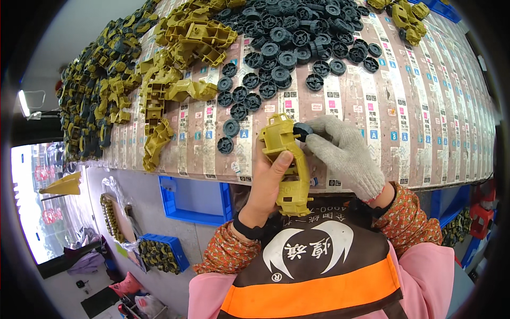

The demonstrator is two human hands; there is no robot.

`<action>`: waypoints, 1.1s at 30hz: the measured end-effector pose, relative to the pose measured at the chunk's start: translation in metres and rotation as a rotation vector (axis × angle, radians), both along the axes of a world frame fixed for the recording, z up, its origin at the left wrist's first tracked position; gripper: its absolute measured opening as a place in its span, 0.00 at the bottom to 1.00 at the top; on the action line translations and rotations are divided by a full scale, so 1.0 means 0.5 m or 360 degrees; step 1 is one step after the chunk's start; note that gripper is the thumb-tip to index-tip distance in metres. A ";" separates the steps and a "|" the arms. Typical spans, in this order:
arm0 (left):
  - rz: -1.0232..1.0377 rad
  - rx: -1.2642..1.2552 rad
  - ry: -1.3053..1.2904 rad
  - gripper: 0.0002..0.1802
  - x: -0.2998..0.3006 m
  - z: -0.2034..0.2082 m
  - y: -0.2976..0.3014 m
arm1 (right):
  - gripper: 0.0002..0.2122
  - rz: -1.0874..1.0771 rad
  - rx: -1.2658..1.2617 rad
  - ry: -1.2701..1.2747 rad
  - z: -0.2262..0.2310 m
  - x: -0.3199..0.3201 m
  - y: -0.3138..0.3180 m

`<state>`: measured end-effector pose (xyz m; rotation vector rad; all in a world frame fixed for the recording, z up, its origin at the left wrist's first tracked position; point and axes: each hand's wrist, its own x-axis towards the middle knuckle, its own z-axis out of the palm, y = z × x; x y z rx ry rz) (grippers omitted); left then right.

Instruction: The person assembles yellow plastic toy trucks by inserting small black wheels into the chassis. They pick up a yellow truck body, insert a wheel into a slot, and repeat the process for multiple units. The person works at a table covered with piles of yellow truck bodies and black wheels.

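My bare left hand [268,178] is closed round a yellow plastic toy vehicle body [299,183], held upright over the table's near edge with the thumb across its side. In my gloved right hand [345,151], thumb and fingertips pinch a dark toy wheel [303,131] against the upper right side of that body. Whether the wheel sits fully on it I cannot tell. Beyond my hands lies a big heap of dark wheels [287,58], with several loose ones trailing toward me. Left of the wheels is a pile of yellow bodies [196,34].
The table [414,143] is covered with printed sheeting. Bodies with wheels fitted [85,117] are heaped along its far left side. More yellow bodies [409,21] lie at the far right. A blue crate [195,199] and a filled blue bin [164,252] stand on the floor below.
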<state>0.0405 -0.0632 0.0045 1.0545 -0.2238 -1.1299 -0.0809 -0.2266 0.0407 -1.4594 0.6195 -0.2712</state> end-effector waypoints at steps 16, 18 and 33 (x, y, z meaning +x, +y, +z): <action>-0.0002 -0.0006 -0.0689 0.35 -0.031 -0.002 -0.013 | 0.13 -0.0195 -0.0540 -0.0059 -0.003 -0.014 0.038; -0.0043 0.0012 -0.0739 0.35 -0.030 -0.002 -0.013 | 0.14 -0.0109 -0.0851 -0.0102 -0.001 -0.019 0.039; -0.0260 0.0084 -0.1336 0.35 -0.019 -0.021 -0.009 | 0.11 -0.0034 -0.0312 0.0025 0.004 -0.017 0.024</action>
